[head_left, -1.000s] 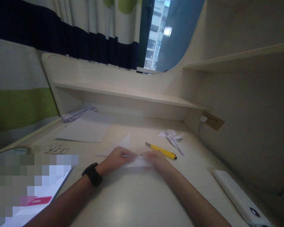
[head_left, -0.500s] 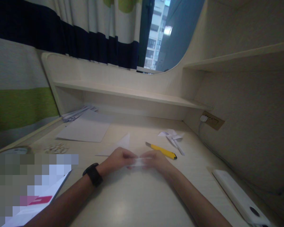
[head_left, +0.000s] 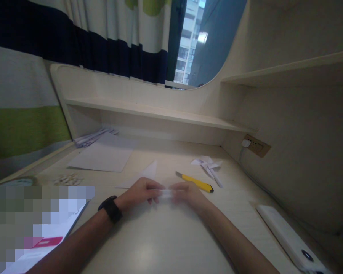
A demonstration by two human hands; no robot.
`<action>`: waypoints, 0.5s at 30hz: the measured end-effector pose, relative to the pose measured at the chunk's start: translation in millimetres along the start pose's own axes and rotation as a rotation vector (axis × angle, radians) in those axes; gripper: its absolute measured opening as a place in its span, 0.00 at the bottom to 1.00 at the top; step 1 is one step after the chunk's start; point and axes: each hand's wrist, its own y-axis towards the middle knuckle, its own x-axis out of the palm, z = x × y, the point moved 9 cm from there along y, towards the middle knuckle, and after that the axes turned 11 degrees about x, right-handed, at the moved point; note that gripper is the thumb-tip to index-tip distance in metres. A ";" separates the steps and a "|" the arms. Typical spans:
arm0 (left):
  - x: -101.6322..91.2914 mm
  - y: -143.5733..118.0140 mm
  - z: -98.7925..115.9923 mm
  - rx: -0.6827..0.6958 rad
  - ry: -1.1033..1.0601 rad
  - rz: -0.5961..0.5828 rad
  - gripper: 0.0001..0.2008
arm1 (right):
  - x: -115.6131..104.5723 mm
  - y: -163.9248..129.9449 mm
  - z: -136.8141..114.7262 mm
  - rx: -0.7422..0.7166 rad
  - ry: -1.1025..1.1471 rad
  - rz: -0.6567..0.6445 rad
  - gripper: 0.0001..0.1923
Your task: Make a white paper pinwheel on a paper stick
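Note:
Between my two hands is a small strip of white paper (head_left: 166,193), rolled or folded; its exact shape is blurred. My left hand (head_left: 143,192), with a black watch on the wrist, pinches its left end. The fingers of my right hand (head_left: 188,193) are closed on the right end, slightly smeared by motion. Just behind my left hand lies a white paper triangle (head_left: 148,171). Beyond my right hand rests a yellow utility knife (head_left: 197,182) with its blade out. A white paper pinwheel (head_left: 208,165) on a paper stick lies farther back to the right.
White paper sheets (head_left: 103,154) lie at the back left, near a pile of small pale pieces (head_left: 68,179) and a roll of tape (head_left: 17,182). A long white device (head_left: 288,238) sits at the right. A shelf (head_left: 148,110) spans the back above the desk.
My left hand and wrist have shifted very slightly left, and its lower fingers show more clearly. The paper strip stays between both hands; the other things have not moved.

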 end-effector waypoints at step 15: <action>2.4 -1.3 1.6 0.033 0.047 -0.067 0.18 | 0.6 -0.2 -8.3 -0.067 -0.235 0.100 0.08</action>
